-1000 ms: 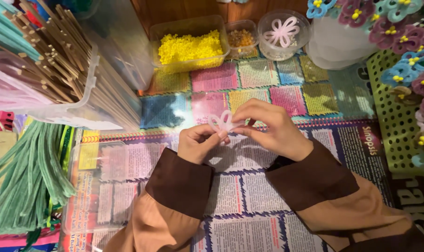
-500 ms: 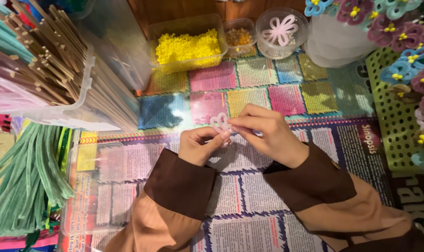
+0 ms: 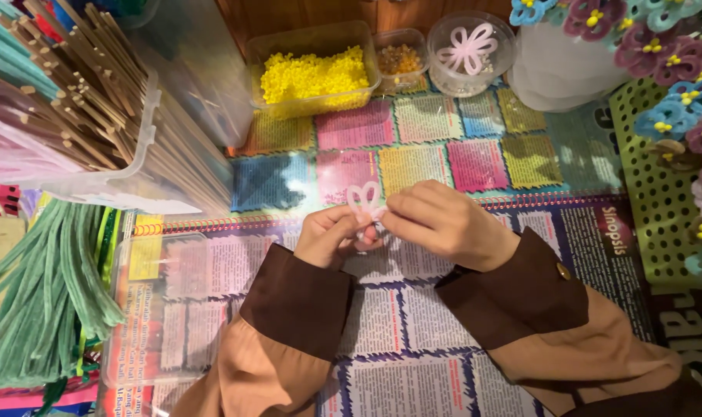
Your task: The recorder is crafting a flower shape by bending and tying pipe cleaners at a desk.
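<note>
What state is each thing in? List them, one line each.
Pink pipe-cleaner loops: bent into petals, pinched between both hands.
Left hand: closed on the loops' base.
Right hand: fingertips gripping the loops.
Yellow bead tub: open, nearly full.
Small amber bead tub: open, partly filled.
Round clear tub: open, holds a finished pink flower.
Wooden sticks: piled in a clear bin.
Green pipe cleaners: lying bundled, straight.

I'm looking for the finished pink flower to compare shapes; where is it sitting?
In the head view, the finished pink flower lies inside a round clear tub at the top, right of the small tub of amber beads and beside the yellow beads.
</note>
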